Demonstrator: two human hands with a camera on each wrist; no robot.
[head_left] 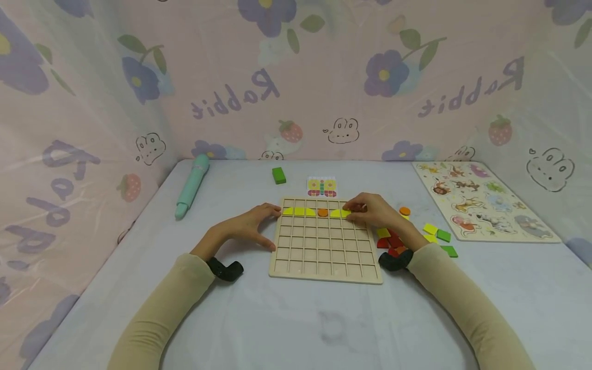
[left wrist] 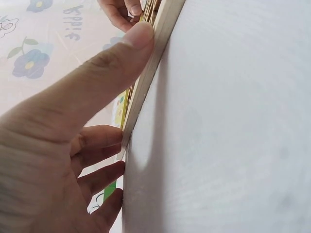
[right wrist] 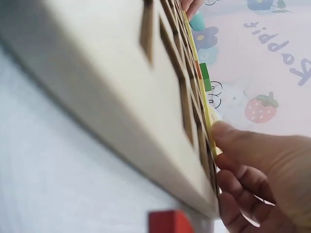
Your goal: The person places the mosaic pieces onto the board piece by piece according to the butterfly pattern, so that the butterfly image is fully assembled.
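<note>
While left fingers lie extended against grid board holding orange disc, right fingers seemingly pinch yellow piece.

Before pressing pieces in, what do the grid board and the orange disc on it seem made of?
Grid board: probably wood, matte, given its pale tan surface and edge. Orange disc: perhaps painted wood; its flat, even color leaves plastic possible.

head view faces forward and down; wrist views, low and close, share the board
</note>
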